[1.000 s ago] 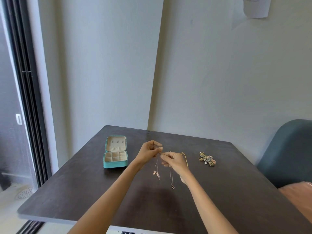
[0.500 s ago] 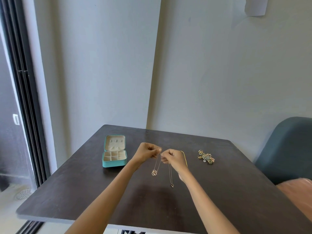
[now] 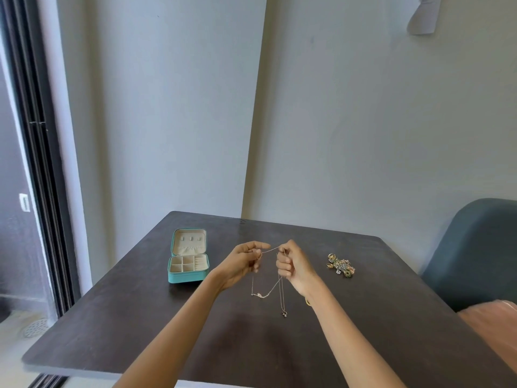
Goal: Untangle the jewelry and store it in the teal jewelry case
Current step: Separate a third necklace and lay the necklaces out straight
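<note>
A dark wooden table [image 3: 140,326] fills the lower half of the frame, set against pale walls that meet in a corner above its far edge. At the right edge of the frame sits a blue-grey upholstered chair [image 3: 475,253], partly cut off. On the left of the table, below the middle of the frame, the teal jewelry case [image 3: 188,259] lies with its lid swung back; its cream lining shows small compartments in the base, and what they hold is too small to tell.

Both forearms reach up from the bottom edge to the middle of the table. The left hand [image 3: 242,263] has its fingers curled, pinching a thin chain at the fingertips. The right hand [image 3: 293,266], just beside it, is clenched round the same tangled necklaces [image 3: 275,287]; a short run of chain stretches taut between the two hands. Below them the chains hang in loops over the tabletop, one with a small pendant [image 3: 284,313] at its lowest point.

To the right of the hands, apart from them, a small pile of mixed jewelry [image 3: 340,265] rests on the table.
</note>
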`<state>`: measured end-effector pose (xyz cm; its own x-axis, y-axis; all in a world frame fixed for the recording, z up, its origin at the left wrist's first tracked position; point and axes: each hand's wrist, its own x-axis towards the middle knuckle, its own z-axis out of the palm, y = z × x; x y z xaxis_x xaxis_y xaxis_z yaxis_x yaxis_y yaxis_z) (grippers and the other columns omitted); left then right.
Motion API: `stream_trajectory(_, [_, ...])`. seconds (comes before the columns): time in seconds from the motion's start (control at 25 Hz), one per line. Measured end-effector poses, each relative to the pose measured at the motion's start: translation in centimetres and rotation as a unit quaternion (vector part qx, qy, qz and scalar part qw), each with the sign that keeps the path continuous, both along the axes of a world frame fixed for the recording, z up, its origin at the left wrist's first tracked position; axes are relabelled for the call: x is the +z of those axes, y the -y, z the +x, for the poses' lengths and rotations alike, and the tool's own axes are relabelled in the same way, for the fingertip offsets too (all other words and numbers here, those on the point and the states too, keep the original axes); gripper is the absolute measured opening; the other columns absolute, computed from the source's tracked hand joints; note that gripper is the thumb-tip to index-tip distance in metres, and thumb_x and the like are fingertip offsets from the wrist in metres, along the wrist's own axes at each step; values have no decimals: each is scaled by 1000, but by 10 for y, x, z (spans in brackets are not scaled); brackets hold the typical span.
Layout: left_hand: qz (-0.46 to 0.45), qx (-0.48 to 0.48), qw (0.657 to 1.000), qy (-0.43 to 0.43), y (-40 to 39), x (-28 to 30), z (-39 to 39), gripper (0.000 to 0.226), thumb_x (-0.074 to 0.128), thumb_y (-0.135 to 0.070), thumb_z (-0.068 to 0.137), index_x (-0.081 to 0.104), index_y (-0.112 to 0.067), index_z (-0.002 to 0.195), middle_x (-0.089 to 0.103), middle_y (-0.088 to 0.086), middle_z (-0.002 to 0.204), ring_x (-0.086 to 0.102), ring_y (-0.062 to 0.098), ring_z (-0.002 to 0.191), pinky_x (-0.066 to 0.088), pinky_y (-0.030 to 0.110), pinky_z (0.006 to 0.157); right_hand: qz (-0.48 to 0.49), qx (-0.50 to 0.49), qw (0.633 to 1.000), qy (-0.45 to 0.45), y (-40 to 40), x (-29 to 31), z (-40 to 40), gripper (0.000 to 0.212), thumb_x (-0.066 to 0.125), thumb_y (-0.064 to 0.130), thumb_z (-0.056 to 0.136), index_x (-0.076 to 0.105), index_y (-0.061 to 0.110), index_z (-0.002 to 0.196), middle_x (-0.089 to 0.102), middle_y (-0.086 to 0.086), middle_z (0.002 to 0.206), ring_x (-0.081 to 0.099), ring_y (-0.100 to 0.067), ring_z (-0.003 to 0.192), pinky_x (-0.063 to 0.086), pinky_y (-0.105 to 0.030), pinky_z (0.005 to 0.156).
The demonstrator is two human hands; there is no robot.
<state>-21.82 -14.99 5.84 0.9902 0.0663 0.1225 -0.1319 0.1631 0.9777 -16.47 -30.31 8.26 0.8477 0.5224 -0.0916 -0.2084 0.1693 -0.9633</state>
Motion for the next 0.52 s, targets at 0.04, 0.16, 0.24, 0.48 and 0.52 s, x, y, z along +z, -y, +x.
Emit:
stream_trajectory(0.04, [35, 9, 999, -8, 2, 0, -1, 25, 39, -11, 100, 63, -6, 106, 45, 0, 63, 39, 8, 50, 37, 19, 52, -14, 5, 1000, 22, 0, 2, 0, 22, 44, 16, 89, 41, 16, 67, 25, 8, 47, 20, -6, 38, 15, -19, 35])
stream_trajectory(0.16, [153, 36, 988, 5, 9, 5, -5, 38, 43, -33, 99, 69, -9, 86, 43, -7, 57, 31, 6, 49, 27, 19, 51, -79, 16, 992, 95, 0, 11, -3, 16, 54, 22, 92, 57, 12, 80, 27, 8, 48, 19, -4, 38, 13, -17, 35])
stream_trajectory(0.24, [139, 58, 988, 37, 12, 12, -5, 40, 47, -35, 97, 63, -11, 69, 43, -7, 53, 32, 6, 48, 27, 21, 53, -112, 28, 985, 128, 0, 14, -4, 20, 59, 32, 91, 62, 12, 86, 24, 8, 50, 18, -5, 41, 13, -18, 37])
stream_trajectory(0.48, [-94, 101, 989, 50, 3, 37, -2, 41, 41, -27, 100, 42, -14, 62, 49, 0, 54, 55, 15, 53, 46, 26, 55, -130, -15, 986, 98, 15, -10, 1, 47, 55, 48, 91, 33, 20, 59, 19, 6, 52, 16, -9, 44, 15, -21, 41])
stream_trajectory(0.52, [-117, 111, 986, 43, 1, 41, -2, 41, 40, -27, 100, 41, -14, 62, 45, -1, 51, 53, 15, 50, 46, 26, 53, -122, -32, 988, 91, 17, -15, 1, 48, 55, 47, 91, 32, 20, 59, 18, 5, 53, 16, -10, 45, 18, -22, 43])
